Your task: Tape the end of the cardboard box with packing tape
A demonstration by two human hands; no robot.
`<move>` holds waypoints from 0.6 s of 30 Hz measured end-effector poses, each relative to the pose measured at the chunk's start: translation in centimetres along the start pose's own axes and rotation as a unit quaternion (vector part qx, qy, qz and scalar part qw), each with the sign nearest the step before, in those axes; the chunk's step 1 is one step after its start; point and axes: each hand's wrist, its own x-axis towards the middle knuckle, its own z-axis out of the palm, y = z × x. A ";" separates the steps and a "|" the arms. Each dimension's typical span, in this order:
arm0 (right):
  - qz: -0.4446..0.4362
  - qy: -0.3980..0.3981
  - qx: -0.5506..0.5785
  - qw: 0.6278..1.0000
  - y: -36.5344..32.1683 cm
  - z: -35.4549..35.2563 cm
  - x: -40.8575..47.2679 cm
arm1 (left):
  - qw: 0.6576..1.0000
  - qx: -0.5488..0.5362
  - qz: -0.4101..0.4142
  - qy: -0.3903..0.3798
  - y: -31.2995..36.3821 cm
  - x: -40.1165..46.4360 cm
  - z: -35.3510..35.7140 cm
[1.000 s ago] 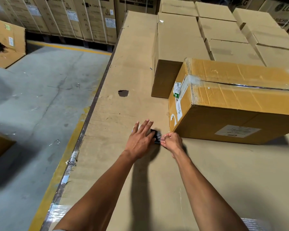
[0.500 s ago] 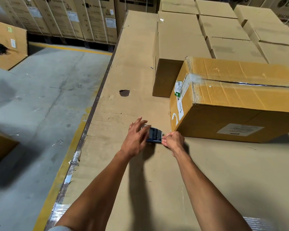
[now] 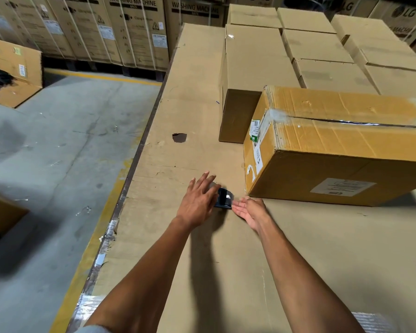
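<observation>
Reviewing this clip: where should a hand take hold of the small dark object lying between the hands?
Probably across the dark object's two exposed long edges, coming from above: it lies flat on the cardboard surface, with the left hand and right hand open and crowding its sides.

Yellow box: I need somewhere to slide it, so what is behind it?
Behind the yellow box stand plain brown boxes in rows; their lower parts and the surface behind are hidden by it.

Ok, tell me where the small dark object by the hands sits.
In the head view, the small dark object lies on the cardboard-covered surface between the left hand and right hand, below the yellow-brown box's near-left corner.
</observation>
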 end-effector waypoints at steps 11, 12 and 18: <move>-0.051 -0.057 0.054 0.996 -1.0 2.5 -1.7 | 0.992 0.112 -0.054 -0.036 -0.3 0.1 -2.2; -0.058 -0.059 0.034 0.996 -1.1 2.8 -2.2 | 0.991 0.113 -0.061 -0.031 -0.3 -0.1 -2.4; -0.281 0.038 -0.237 0.929 -2.4 2.0 -3.6 | 0.992 0.089 -0.094 -0.012 2.9 -0.1 -4.2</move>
